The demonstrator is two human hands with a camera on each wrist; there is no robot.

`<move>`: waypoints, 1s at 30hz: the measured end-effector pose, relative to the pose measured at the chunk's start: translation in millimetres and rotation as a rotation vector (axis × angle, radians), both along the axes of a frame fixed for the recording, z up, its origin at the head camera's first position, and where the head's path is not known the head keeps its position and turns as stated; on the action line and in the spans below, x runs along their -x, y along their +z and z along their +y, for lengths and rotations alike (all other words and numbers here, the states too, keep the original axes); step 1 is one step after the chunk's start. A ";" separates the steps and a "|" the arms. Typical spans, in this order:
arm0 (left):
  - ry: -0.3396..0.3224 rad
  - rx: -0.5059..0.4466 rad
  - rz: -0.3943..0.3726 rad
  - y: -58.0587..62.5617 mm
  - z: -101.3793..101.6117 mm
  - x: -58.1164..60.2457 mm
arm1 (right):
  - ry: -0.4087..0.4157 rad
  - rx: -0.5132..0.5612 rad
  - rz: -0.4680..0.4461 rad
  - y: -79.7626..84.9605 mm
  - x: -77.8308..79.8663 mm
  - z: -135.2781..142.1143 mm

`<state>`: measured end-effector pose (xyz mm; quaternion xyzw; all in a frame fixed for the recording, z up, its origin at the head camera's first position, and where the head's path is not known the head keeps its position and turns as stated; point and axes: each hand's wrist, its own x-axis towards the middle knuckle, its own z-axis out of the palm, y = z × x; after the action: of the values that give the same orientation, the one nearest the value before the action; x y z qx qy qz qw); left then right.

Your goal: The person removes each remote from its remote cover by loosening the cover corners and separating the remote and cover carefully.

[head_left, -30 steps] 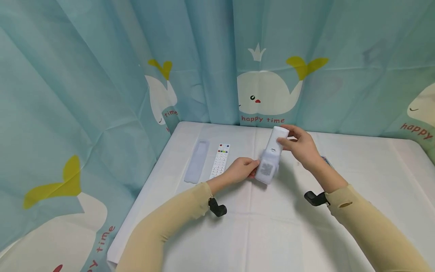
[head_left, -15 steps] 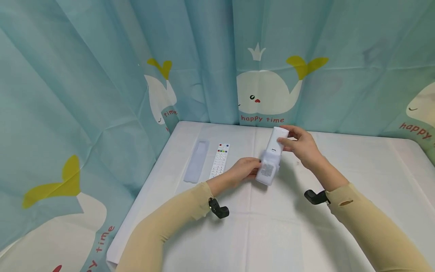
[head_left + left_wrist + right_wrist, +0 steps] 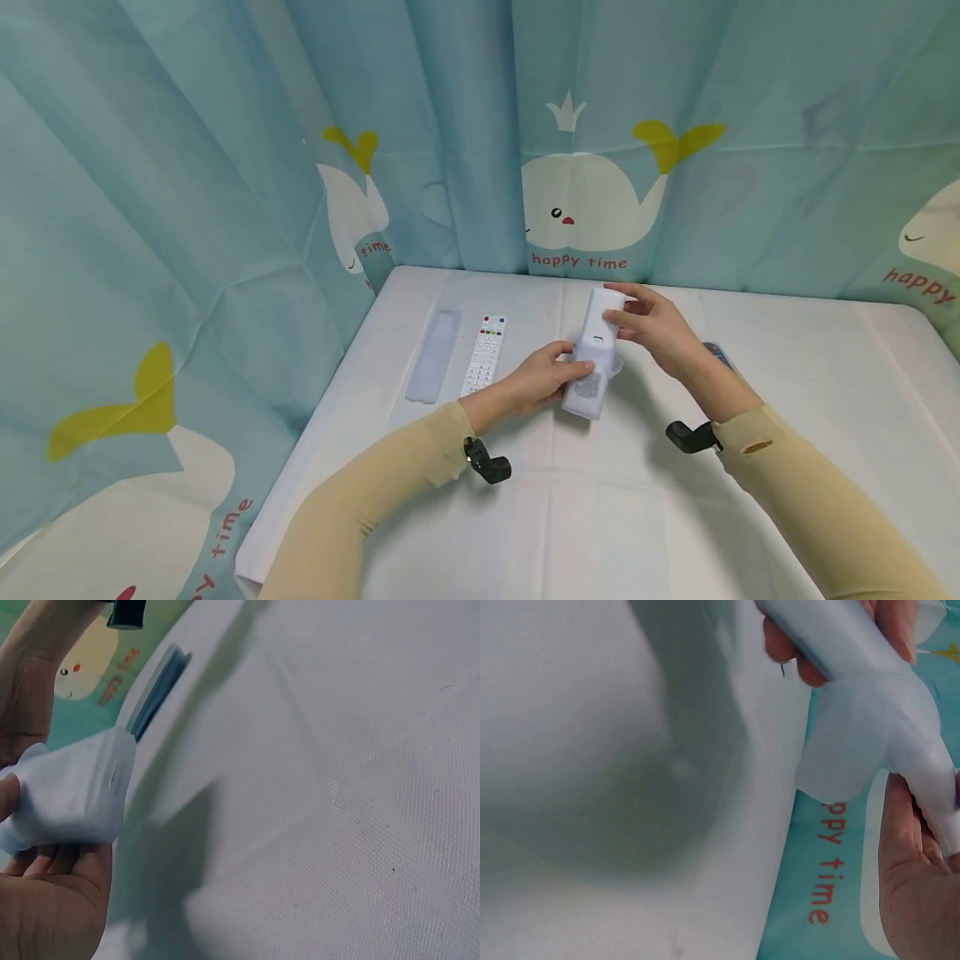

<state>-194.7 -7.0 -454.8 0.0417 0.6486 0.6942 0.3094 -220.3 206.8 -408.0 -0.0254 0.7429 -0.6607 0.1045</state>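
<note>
White, slim plastic remote control (image 3: 606,310), button side turned away, with its lower part in a frosted, bluish-translucent soft sleeve (image 3: 584,403). It's held up over the white cloth-covered table (image 3: 622,517), between both hands, long axis leaning slightly: top end toward the curtain and a bit right, lower end toward the wearer.

Look of the part: upper back is bare, smooth, matte white, rounded corners. Small dark slot mark (image 3: 597,338) sits just above the sleeve's edge. Grey printed patch (image 3: 587,388) shows below the left thumb, hazy, text unreadable. Sleeve material is bunched mid-body; a loose frosted flap (image 3: 617,365) sticks out on the right. Right wrist view shows that flap flaring wide off the body, thin and see-through. Left wrist view: sleeved end is boxy, soft-edged, with a narrow slit-like mark on the end face.

Left hand (image 3: 538,381) pinches the sleeved part, thumb across the back, fingers curled underneath. Right hand (image 3: 662,333) grips the bare top end, thumb on the back, other fingers behind the far edge.

Nearby: white button-covered remote (image 3: 484,357) and flat translucent sleeve (image 3: 433,357), side by side on the left. Dark remote (image 3: 718,354) partly hidden by the right forearm. Teal whale-print curtain (image 3: 450,83) behind.
</note>
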 end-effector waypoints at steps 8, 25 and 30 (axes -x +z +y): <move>0.029 0.055 0.052 -1.9 4.2 -1.9 | 0.008 0.055 -0.048 -5.1 2.7 -3.5; 0.042 0.197 0.084 -3.3 9.2 -7.7 | 0.005 0.038 -0.068 -12.8 10.2 3.3; 0.049 0.194 0.070 -4.1 9.2 -9.9 | 0.004 0.061 -0.078 -13.9 12.1 3.7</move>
<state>-184.8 2.2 -458.9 0.0198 0.7239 0.6337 0.2720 -232.4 210.5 -421.9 -0.0043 0.7176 -0.6835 0.1337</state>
